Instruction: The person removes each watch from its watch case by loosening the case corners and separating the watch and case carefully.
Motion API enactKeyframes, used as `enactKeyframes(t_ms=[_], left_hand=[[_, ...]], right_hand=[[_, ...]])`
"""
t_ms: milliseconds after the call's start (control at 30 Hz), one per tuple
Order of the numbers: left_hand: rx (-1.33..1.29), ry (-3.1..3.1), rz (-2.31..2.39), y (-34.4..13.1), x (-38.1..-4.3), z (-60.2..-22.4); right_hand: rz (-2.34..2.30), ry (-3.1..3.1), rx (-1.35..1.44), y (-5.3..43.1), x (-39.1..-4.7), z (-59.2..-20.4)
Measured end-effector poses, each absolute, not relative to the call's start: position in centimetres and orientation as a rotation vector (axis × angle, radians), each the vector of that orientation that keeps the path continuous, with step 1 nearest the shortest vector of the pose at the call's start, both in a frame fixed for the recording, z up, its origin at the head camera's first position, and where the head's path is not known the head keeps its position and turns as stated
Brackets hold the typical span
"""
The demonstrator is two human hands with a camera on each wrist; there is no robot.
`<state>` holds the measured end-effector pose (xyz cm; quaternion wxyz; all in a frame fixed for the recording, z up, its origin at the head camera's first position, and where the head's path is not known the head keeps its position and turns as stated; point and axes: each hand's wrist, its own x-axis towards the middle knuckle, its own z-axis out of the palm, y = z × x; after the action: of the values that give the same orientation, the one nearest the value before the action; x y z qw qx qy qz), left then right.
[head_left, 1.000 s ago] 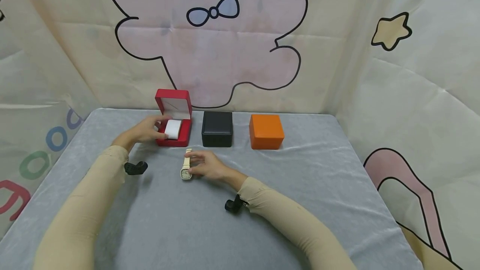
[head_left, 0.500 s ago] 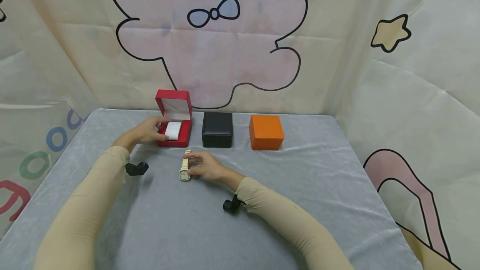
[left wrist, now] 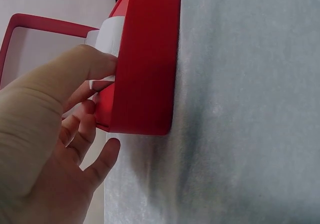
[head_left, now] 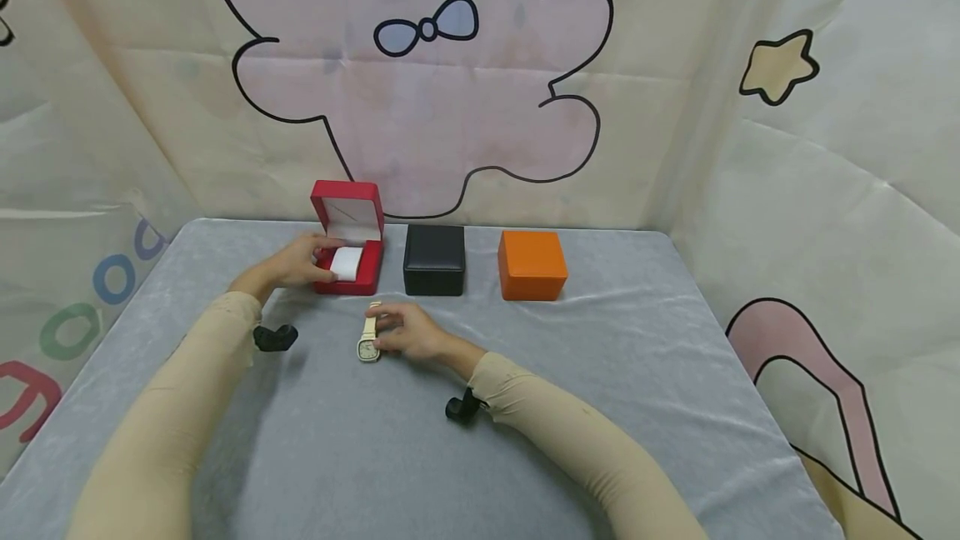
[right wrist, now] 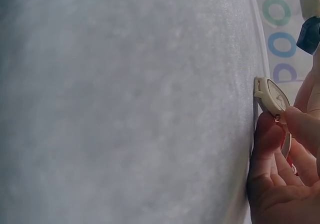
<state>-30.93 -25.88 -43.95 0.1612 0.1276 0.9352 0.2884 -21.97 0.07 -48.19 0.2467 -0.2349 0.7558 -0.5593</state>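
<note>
A red watch box (head_left: pixel 368 275) stands with its lid raised at the back left of the table. Inside it a white watch cushion (head_left: pixel 346 264) sits between the thumb and index finger of my left hand (head_left: pixel 296 263). In the left wrist view the thumb lies on the front of the cushion (left wrist: pixel 110 34), and the other fingers are spread loosely. My right hand (head_left: pixel 420 335) pinches a cream wristwatch (head_left: pixel 368 350), dial toward me and strap pointing away. Seen from the right wrist, fingers touch the side of the watch (right wrist: pixel 272 102) near its crown. Part of the strap is hidden.
To the right of the red box stand a black box (head_left: pixel 435 260) and an orange box (head_left: pixel 533 266), both with lids down. A grey cloth (head_left: pixel 360 440) covers the table. A printed curtain (head_left: pixel 480 132) hangs behind the table's back edge.
The white cushion has sunk slightly lower in the red box under my left hand. My right hand has shifted a little left with the wristwatch. The boxes keep their places.
</note>
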Motion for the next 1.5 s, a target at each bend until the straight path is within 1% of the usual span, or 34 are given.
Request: enactKeyframes(t_ms=[500,800,1500], left_hand=[[0.393,2.655,0.855,-25.5,-31.4,-43.8],[0.424,2.676,0.846,-25.5,-31.4,-43.9],[0.492,2.699,0.855,-25.9,-31.3,-44.1]], right_hand=[[-1.543,2.03,-0.655,0.2,-21.9,-48.3],[-1.456,2.138,-0.688,0.0,-22.0,-47.8],[-1.445,2.131,-0.59,0.0,-21.9,-47.4]])
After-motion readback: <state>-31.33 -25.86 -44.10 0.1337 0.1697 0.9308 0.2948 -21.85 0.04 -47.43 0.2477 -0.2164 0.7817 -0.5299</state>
